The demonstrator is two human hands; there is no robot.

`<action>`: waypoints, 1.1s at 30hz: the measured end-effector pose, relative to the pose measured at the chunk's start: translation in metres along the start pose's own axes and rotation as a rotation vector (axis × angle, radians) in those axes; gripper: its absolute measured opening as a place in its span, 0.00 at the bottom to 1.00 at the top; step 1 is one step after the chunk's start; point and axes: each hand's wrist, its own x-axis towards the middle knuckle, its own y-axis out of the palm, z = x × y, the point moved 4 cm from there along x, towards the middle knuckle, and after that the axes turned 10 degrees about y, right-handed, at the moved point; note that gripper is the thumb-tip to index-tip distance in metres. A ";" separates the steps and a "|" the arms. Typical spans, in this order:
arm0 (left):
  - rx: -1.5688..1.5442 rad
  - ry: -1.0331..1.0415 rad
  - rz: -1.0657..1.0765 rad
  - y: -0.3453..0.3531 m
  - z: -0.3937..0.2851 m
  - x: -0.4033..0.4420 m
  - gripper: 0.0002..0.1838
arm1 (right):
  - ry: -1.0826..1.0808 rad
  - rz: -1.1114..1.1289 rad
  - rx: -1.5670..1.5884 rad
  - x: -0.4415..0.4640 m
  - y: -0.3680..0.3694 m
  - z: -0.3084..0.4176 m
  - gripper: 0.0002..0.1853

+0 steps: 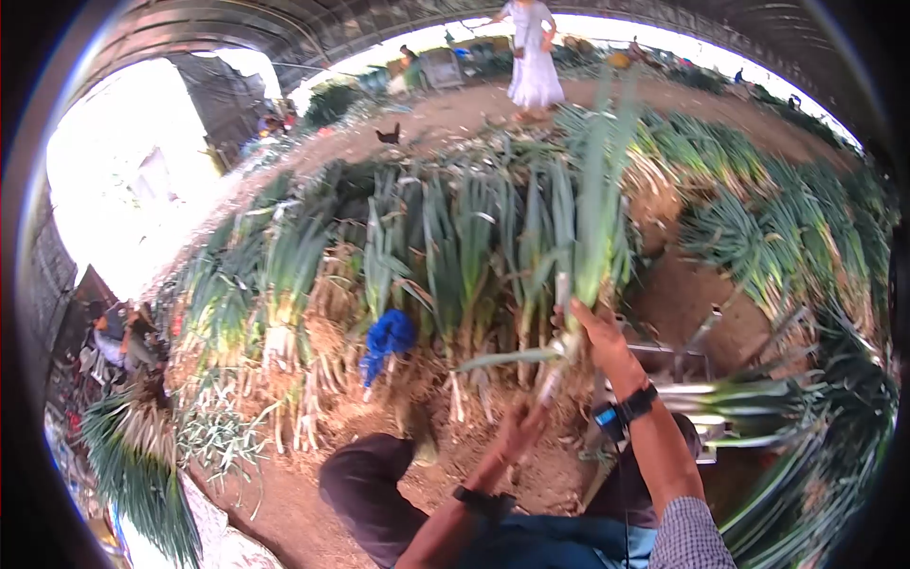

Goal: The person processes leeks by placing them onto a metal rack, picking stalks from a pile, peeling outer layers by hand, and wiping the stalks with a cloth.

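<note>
I hold a long leek [595, 242] upright in front of me, its green leaves pointing up and away, slightly blurred. My right hand [599, 339] is closed around the stalk where white turns to green. Lower down, my left hand [518, 431] has its fingers closed at the pale root end. One loose leaf [507, 359] sticks out sideways to the left from the stalk. Behind my hands stands a long row of leeks [445, 251], roots toward me. My seated knees are below my hands.
A blue cloth or bag [389, 339] lies on the row. At right, more leeks [758, 396] rest on a metal frame [706, 339]. A bundle [142, 436] lies at lower left. Beyond are a dark bird [388, 135] and a person in white [534, 57].
</note>
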 end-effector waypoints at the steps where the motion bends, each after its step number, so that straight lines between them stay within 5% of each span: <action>1: 0.184 0.051 0.122 0.002 0.000 -0.001 0.23 | 0.196 -0.038 0.330 0.002 0.010 0.003 0.14; 2: 0.215 0.033 0.144 0.005 -0.007 0.002 0.24 | 0.464 -0.077 0.519 -0.001 0.018 0.011 0.14; 6: 0.289 0.119 0.172 0.014 -0.023 0.029 0.31 | 0.496 -0.261 0.470 -0.012 0.020 -0.010 0.12; 10: 0.089 0.163 0.022 0.021 -0.055 0.058 0.27 | 0.294 -0.213 0.355 -0.013 0.022 -0.030 0.13; 12: 0.023 0.080 -0.117 0.007 -0.026 0.077 0.20 | 0.352 -0.157 0.261 -0.023 0.021 0.000 0.17; 14: 0.060 0.222 -0.179 0.015 -0.032 0.073 0.17 | 0.394 -0.086 0.249 -0.024 0.022 0.000 0.21; 15: 0.263 0.221 -0.204 0.002 -0.009 0.086 0.15 | 0.378 -0.065 0.253 -0.020 0.031 -0.001 0.23; 17: 0.044 0.159 -0.405 0.004 -0.025 0.071 0.12 | 0.373 -0.088 0.235 -0.019 0.026 -0.012 0.27; 18: 0.183 0.056 -0.425 -0.001 -0.040 0.061 0.11 | 0.319 -0.060 0.124 -0.020 0.024 -0.013 0.27; 19: 0.047 0.261 -0.363 -0.006 -0.036 0.063 0.09 | 0.160 0.002 -0.144 -0.024 0.022 -0.008 0.27; 20: -0.115 0.208 -0.329 -0.014 -0.029 0.066 0.09 | 0.016 0.036 -0.351 -0.027 0.018 -0.001 0.28; 21: -0.279 0.147 -0.305 -0.021 -0.021 0.069 0.10 | 0.038 0.058 -0.341 -0.026 0.017 0.001 0.28; 22: -0.434 0.080 -0.291 -0.027 -0.014 0.071 0.10 | 0.267 -0.012 0.063 -0.022 0.021 0.018 0.22; 24: -0.575 0.050 -0.439 -0.028 -0.017 0.072 0.11 | 0.297 -0.005 0.274 -0.011 0.016 0.003 0.13; 26: -0.425 -0.053 -0.283 -0.055 -0.013 0.058 0.11 | 0.395 -0.049 0.481 -0.009 0.005 0.019 0.10; 29: 0.269 -0.146 -0.178 -0.096 0.012 0.049 0.11 | 0.360 -0.010 0.473 0.000 -0.020 0.021 0.14; 33: 0.658 0.029 -0.109 -0.135 0.047 0.051 0.14 | 0.379 -0.011 0.308 0.000 -0.027 0.017 0.23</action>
